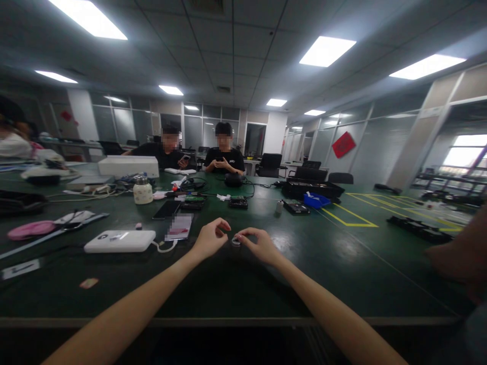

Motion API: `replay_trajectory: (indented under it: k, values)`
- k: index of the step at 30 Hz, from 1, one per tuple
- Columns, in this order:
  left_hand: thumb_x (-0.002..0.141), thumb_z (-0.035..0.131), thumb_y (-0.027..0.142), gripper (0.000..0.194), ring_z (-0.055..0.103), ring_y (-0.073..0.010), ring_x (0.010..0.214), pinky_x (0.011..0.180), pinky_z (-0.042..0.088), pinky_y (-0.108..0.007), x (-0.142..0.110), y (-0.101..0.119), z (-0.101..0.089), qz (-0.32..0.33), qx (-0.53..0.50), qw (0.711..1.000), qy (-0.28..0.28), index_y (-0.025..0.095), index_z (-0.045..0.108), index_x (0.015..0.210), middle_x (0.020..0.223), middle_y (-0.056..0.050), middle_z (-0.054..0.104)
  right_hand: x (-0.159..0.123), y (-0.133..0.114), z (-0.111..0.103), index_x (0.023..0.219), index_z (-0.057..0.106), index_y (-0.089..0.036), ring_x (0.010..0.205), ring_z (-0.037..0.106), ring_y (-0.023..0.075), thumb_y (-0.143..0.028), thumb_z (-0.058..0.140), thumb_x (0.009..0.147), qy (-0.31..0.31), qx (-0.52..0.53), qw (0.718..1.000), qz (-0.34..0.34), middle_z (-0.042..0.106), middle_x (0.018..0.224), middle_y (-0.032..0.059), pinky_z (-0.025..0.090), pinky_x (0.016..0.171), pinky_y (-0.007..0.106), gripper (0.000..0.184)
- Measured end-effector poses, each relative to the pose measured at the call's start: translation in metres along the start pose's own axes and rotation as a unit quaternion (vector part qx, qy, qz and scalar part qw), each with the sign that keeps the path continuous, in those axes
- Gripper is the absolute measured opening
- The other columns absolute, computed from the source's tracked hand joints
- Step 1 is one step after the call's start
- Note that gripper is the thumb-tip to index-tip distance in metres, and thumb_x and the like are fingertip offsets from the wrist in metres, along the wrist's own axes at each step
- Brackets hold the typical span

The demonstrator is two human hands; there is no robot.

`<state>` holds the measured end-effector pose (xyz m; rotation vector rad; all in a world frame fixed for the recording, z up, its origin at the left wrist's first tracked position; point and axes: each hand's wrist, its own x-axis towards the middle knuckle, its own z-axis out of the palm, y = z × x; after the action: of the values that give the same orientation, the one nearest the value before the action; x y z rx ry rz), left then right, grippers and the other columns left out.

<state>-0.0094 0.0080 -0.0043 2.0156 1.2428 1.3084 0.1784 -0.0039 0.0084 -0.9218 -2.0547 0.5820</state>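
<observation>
Over the green table [213,289], my right hand [262,245] pinches a small pale ring [236,242] between its fingertips; its exact kind is too small to make out. The ring is down at the tabletop or just above it. My left hand [213,236] is a short way to the left, fingers curved and apart, with nothing visible between thumb and forefinger. Beside my left hand lies a phone [184,226] with a lit screen, and a short white cable [167,248] runs from it to a white power bank [120,241].
Beyond my hands are circuit boards [238,202], a cream bottle [142,191] and a blue bin [316,200]. A pink strap [31,230] lies at left. Two people [224,152] sit opposite holding phones. At right, a blurred arm [458,251] reaches in near a black part [420,234].
</observation>
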Motion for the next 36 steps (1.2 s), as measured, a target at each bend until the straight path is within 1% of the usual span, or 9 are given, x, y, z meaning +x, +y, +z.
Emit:
replay_trajectory:
  k: [3,10,15,18,21,24,28,33,36]
  values:
    - [0.064,0.057,0.012,0.018,0.059,-0.0128,0.063,0.058,0.046,-0.024,0.0,0.0,0.0,0.0,-0.003,1.0,-0.003,0.017,0.059,0.081,0.082,-0.002,0.064,0.001,0.001,0.0,0.09,0.07,-0.019,0.089,0.064,0.0194,-0.034,0.057,0.083,0.026,0.003,1.0,-0.004,0.071,0.092,0.0054,0.048,0.083,0.032,0.021]
    - [0.066,0.061,0.019,0.014,0.061,-0.0144,0.065,0.058,0.046,-0.024,0.0,0.001,0.001,0.002,-0.007,1.0,0.001,0.017,0.06,0.08,0.08,-0.002,0.065,0.001,0.0,0.003,0.085,0.071,-0.016,0.085,0.064,0.0196,-0.036,0.059,0.081,-0.011,0.008,1.0,0.019,0.071,0.087,0.0061,0.047,0.079,0.032,0.023]
    - [0.073,0.062,0.034,0.018,0.064,-0.017,0.072,0.061,0.047,-0.026,-0.002,0.012,0.0,0.009,-0.027,1.0,-0.006,0.017,0.06,0.08,0.077,-0.003,0.067,0.001,0.008,0.008,0.077,0.064,-0.015,0.075,0.062,0.0167,-0.043,0.059,0.08,-0.016,0.045,0.998,0.034,0.068,0.078,0.0037,0.048,0.072,0.03,0.029]
    - [0.072,0.065,0.038,0.024,0.065,-0.0185,0.076,0.063,0.046,-0.027,-0.003,0.015,-0.002,0.022,-0.028,0.999,-0.027,0.018,0.059,0.084,0.078,-0.003,0.07,0.0,0.012,0.008,0.082,0.059,-0.015,0.075,0.061,0.0166,-0.044,0.067,0.072,-0.024,0.078,0.996,0.037,0.065,0.081,0.0031,0.049,0.07,0.031,0.032]
    - [0.068,0.069,0.036,0.029,0.066,-0.0191,0.074,0.065,0.047,-0.028,-0.004,0.014,-0.002,0.024,-0.04,0.998,-0.049,0.017,0.059,0.086,0.078,-0.004,0.072,-0.002,0.015,0.008,0.089,0.055,-0.016,0.078,0.062,0.0173,-0.042,0.077,0.061,-0.041,0.108,0.992,0.055,0.064,0.084,0.003,0.05,0.073,0.033,0.044]
    - [0.067,0.071,0.035,0.031,0.067,-0.0191,0.072,0.065,0.048,-0.028,-0.005,0.013,0.0,0.031,-0.046,0.997,-0.061,0.016,0.059,0.088,0.078,-0.005,0.073,-0.002,0.017,0.008,0.093,0.056,-0.015,0.08,0.063,0.0177,-0.042,0.077,0.059,-0.071,0.133,0.986,0.073,0.065,0.085,0.0037,0.05,0.077,0.035,0.048]
    - [0.068,0.071,0.037,0.028,0.067,-0.0185,0.069,0.062,0.047,-0.026,-0.001,0.012,0.001,0.04,-0.04,0.998,-0.023,0.017,0.058,0.082,0.075,-0.004,0.073,-0.002,0.018,0.009,0.09,0.059,-0.013,0.077,0.063,0.0174,-0.041,0.076,0.061,-0.088,0.135,0.982,0.095,0.065,0.083,0.0044,0.05,0.075,0.034,0.045]
    - [0.071,0.067,0.04,0.025,0.068,-0.0192,0.071,0.064,0.047,-0.027,0.019,-0.018,-0.004,0.019,-0.002,0.996,0.087,0.019,0.055,0.078,0.073,-0.002,0.072,-0.002,0.018,0.01,0.089,0.059,-0.013,0.075,0.062,0.0158,-0.04,0.077,0.062,-0.079,0.126,0.984,0.101,0.067,0.083,0.0045,0.049,0.072,0.032,0.042]
    - [0.069,0.068,0.032,0.017,0.069,-0.0207,0.076,0.07,0.049,-0.029,0.028,-0.049,-0.009,-0.014,0.06,0.997,0.036,0.02,0.057,0.074,0.073,-0.002,0.071,-0.002,0.017,0.01,0.088,0.059,-0.013,0.076,0.063,0.016,-0.041,0.077,0.061,-0.081,0.132,0.983,0.103,0.067,0.084,0.005,0.049,0.073,0.032,0.042]
